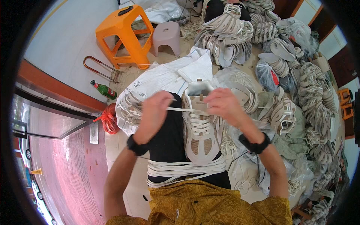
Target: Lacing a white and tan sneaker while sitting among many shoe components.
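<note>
A beige and white sneaker with mesh panels rests on my thighs, its toe toward me. White lacing crosses its front up to the tongue. Taut across the top of the shoe runs a white shoelace. My left hand, left of the shoe, has its fingers closed on the lace, and a short lace end pokes out near its fingertips. At the upper right eyelets, my right hand pinches the same lace beside the tongue; its fingertips are slightly blurred. Over my lap lies a bundle of loose white laces.
Stacks of unlaced shoe uppers and plastic bags fill the right side. A white woven sack lies ahead, with more uppers on it. An orange stool, low pink stool, green bottle and red bag stand left.
</note>
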A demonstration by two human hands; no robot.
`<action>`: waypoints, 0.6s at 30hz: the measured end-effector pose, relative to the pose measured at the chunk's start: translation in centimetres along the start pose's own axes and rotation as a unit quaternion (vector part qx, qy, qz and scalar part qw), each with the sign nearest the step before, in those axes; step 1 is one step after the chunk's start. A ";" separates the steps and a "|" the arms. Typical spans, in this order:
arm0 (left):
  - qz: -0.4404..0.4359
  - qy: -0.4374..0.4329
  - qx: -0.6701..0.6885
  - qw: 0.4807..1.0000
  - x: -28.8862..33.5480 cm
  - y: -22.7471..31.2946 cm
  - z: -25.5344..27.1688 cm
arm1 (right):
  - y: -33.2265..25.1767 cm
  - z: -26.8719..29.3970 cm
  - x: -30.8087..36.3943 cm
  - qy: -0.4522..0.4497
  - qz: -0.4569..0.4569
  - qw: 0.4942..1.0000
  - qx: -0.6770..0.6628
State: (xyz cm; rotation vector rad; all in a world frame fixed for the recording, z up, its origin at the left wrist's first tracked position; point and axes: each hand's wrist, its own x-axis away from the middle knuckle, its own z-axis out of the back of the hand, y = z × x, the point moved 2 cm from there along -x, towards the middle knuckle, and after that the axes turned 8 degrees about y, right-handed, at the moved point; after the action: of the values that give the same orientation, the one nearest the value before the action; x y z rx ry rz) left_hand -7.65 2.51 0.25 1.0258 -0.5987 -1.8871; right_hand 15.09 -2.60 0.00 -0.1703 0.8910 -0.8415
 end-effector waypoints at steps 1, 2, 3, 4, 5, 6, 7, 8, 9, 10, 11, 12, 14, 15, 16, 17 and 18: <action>-0.099 -0.009 -0.059 0.993 0.3 1.2 -1.1 | -1.0 -1.4 -0.1 -0.034 -0.019 0.996 0.084; -0.101 0.004 -0.058 0.993 0.6 1.8 -1.6 | -1.6 -2.0 -0.2 -0.028 -0.024 0.996 0.084; -0.090 -0.018 -0.068 0.994 0.8 2.0 -2.2 | -2.0 -2.7 -0.3 -0.031 -0.022 0.996 0.085; -0.058 -0.055 -0.087 0.993 1.1 2.0 -2.6 | -2.2 -3.1 -0.1 -0.040 -0.028 0.995 0.085; -0.073 -0.037 -0.079 0.993 1.3 2.1 -2.8 | -2.5 -3.4 0.2 -0.039 -0.018 0.996 0.082; -0.064 -0.044 -0.073 0.994 1.6 2.0 -3.0 | -2.6 -3.4 0.5 -0.026 -0.016 0.998 0.059; -0.044 -0.067 -0.072 0.994 1.9 1.8 -3.3 | -2.6 -3.4 0.8 -0.006 -0.014 0.999 0.033; -0.061 -0.057 -0.079 0.993 2.1 1.7 -3.6 | -2.5 -3.5 1.0 -0.010 -0.015 0.999 0.035; -0.064 -0.050 -0.078 0.994 2.2 1.6 -3.8 | -2.4 -3.5 1.2 0.000 -0.026 0.999 0.028; -0.071 -0.047 -0.097 0.992 2.3 1.5 -4.0 | -2.3 -3.5 1.3 0.011 -0.037 0.999 0.022; -0.081 -0.048 -0.115 0.989 2.4 1.5 -4.2 | -2.2 -3.5 1.4 0.012 -0.038 0.999 0.022; -0.079 -0.045 -0.117 0.989 2.3 1.4 -4.3 | -2.1 -3.6 1.4 0.011 -0.038 0.999 0.021; -0.117 -0.054 -0.167 0.977 2.4 1.5 -4.5 | -2.1 -3.7 1.5 0.013 -0.039 0.999 0.020; -0.128 -0.051 -0.164 0.977 2.5 1.7 -4.6 | -2.1 -3.7 1.5 0.016 -0.037 0.999 0.018; -0.153 -0.061 -0.192 0.967 2.7 1.9 -4.8 | -2.1 -3.8 1.6 0.022 -0.035 0.999 0.013; -0.178 -0.077 -0.217 0.957 2.8 2.1 -5.0 | -2.1 -3.8 1.6 0.020 -0.038 0.999 0.016; -0.178 -0.073 -0.220 0.956 2.9 2.3 -5.0 | -2.2 -3.9 1.7 0.024 -0.030 0.999 0.016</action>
State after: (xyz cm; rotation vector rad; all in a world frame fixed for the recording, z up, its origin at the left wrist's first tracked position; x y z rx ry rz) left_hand -3.14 -1.17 -2.02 0.7379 -0.0563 -2.2911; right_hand 11.49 -4.48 -2.57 -0.1494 0.9207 -0.9185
